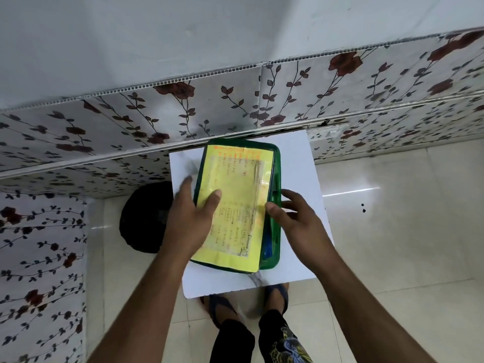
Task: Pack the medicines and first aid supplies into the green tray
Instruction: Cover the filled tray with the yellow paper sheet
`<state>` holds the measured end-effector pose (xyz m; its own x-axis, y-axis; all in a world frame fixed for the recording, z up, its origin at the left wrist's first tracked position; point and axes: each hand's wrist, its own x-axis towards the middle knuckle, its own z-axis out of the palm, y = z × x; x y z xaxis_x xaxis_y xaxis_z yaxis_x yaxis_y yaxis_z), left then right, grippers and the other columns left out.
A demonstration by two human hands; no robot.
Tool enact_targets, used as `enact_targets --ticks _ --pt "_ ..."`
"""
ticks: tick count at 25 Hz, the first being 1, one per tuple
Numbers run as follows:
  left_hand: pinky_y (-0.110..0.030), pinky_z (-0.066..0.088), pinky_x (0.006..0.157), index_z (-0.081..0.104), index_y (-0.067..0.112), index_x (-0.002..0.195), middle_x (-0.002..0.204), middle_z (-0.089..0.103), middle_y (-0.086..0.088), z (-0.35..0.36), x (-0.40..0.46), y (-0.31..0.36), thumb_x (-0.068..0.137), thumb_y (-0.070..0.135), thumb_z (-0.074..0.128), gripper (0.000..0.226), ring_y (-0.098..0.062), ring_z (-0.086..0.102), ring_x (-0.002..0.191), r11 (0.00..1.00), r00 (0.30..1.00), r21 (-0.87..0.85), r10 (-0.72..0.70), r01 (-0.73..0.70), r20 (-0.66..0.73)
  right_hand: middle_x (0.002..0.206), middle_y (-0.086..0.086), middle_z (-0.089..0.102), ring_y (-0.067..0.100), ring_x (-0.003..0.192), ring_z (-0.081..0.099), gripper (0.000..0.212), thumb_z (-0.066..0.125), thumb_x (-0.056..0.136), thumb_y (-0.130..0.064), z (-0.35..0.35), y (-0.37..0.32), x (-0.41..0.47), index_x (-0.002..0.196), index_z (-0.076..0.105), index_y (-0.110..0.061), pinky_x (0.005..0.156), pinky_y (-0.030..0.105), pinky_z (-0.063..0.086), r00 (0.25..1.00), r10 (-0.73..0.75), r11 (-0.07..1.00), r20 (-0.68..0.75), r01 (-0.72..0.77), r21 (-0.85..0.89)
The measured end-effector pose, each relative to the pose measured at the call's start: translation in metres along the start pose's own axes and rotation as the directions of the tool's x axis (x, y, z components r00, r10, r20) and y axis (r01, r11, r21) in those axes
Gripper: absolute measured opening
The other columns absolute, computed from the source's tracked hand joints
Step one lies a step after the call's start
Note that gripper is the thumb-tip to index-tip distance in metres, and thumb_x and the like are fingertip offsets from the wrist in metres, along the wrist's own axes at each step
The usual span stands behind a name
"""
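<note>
The green tray [272, 263] sits on a small white table [301, 163]. A yellow handwritten card [235, 195] lies on top of the tray and covers most of its inside. My left hand [191, 213] grips the tray's left rim, thumb pressing on the card. My right hand [293, 216] holds the tray's right rim, thumb on the card's right edge. Through the gap along the right side I see something blue [267, 247] inside the tray; the other contents are hidden under the card.
A black round object [144, 218] rests on the floor left of the table. A flower-patterned ledge and wall [183, 113] run behind and to the left. Glossy floor tiles [392, 205] spread to the right. My sandalled feet [275, 297] stand under the table's near edge.
</note>
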<state>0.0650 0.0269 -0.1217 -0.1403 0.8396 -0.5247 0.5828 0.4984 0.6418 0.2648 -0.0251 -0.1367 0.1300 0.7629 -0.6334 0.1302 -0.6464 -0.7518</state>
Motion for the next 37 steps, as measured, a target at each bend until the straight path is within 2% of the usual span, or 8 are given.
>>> enact_targets --ticks 2,5,9,12,17,21,32,37 --pt "-0.029 0.048 0.077 0.035 0.041 0.140 0.120 0.061 0.015 0.014 -0.007 -0.004 0.088 0.051 0.058 0.058 -0.015 0.061 0.108 0.986 0.989 -0.153 -0.040 0.061 0.140 0.116 -0.015 0.060 0.004 0.102 0.063 0.052 0.065 0.087 -0.051 0.007 -0.008 0.003 0.133 0.048 -0.034 0.075 0.021 0.050 0.999 0.024 1.000 0.022 -0.025 0.017" --pt "-0.020 0.044 0.067 0.033 0.038 0.140 0.113 0.059 0.018 0.027 -0.016 0.001 0.090 0.043 0.061 0.057 -0.004 0.058 0.092 0.981 0.994 -0.195 0.012 0.009 0.107 0.111 -0.018 0.062 0.005 0.098 0.065 0.043 0.061 0.093 -0.040 0.006 -0.008 0.007 0.134 0.050 -0.031 0.077 0.025 0.054 1.000 0.023 0.999 -0.012 -0.023 0.022" --pt "-0.029 0.048 0.075 0.044 0.033 0.132 0.109 0.061 0.020 0.023 -0.009 0.005 0.088 0.048 0.060 0.049 -0.012 0.063 0.103 0.968 0.999 -0.247 -0.044 0.050 0.030 0.117 -0.013 0.063 0.003 0.098 0.064 0.040 0.056 0.096 -0.039 -0.001 -0.010 0.009 0.134 0.050 -0.030 0.072 0.019 0.051 0.999 0.025 0.999 0.022 -0.024 -0.036" --pt "-0.033 0.048 0.089 0.048 0.033 0.131 0.124 0.060 0.012 0.017 0.030 0.025 0.092 0.052 0.052 0.044 -0.011 0.059 0.110 0.951 1.000 -0.308 0.021 -0.016 0.013 0.127 -0.004 0.062 0.013 0.108 0.062 0.043 0.051 0.098 -0.042 -0.003 -0.026 0.037 0.138 0.051 -0.026 0.081 0.027 0.051 0.991 0.002 0.997 -0.137 0.009 0.076" --pt "-0.024 0.039 0.067 0.057 0.034 0.092 0.087 0.058 0.004 0.023 0.062 0.049 0.099 0.045 0.041 0.021 -0.008 0.051 0.075 0.934 1.000 -0.357 0.001 0.006 0.020 0.087 -0.004 0.070 0.015 0.083 0.063 0.035 0.046 0.100 -0.041 0.022 -0.057 0.085 0.100 0.069 -0.015 0.075 0.031 0.046 0.971 -0.018 0.980 -0.238 0.064 0.189" --pt "-0.029 0.034 0.063 0.056 0.017 0.098 0.079 0.048 -0.005 0.030 0.063 0.033 0.100 0.043 0.037 0.032 -0.017 0.043 0.071 0.919 0.998 -0.392 0.010 -0.033 -0.060 0.085 0.009 0.070 0.019 0.080 0.062 0.032 0.051 0.099 -0.033 0.026 -0.055 0.087 0.092 0.071 -0.009 0.075 0.034 0.047 0.971 -0.012 0.957 -0.239 0.081 0.279" --pt "-0.031 0.031 0.059 0.054 0.022 0.090 0.066 0.045 0.003 0.033 0.076 0.032 0.100 0.043 0.038 0.029 -0.017 0.040 0.062 0.915 0.997 -0.401 0.007 -0.035 -0.070 0.074 0.004 0.065 0.022 0.075 0.056 0.026 0.057 0.094 -0.028 0.027 -0.056 0.097 0.075 0.070 -0.016 0.073 0.036 0.043 0.960 0.028 0.937 -0.279 0.073 0.342" --pt "-0.032 0.037 0.069 0.059 0.018 0.102 0.085 0.058 -0.002 0.031 0.071 0.034 0.101 0.044 0.036 0.034 -0.019 0.051 0.079 0.919 0.998 -0.391 0.038 -0.054 -0.048 0.092 0.000 0.073 0.021 0.091 0.066 0.030 0.055 0.096 -0.038 0.024 -0.049 0.097 0.099 0.074 -0.015 0.092 0.043 0.052 0.969 -0.073 0.976 -0.237 0.118 0.181"
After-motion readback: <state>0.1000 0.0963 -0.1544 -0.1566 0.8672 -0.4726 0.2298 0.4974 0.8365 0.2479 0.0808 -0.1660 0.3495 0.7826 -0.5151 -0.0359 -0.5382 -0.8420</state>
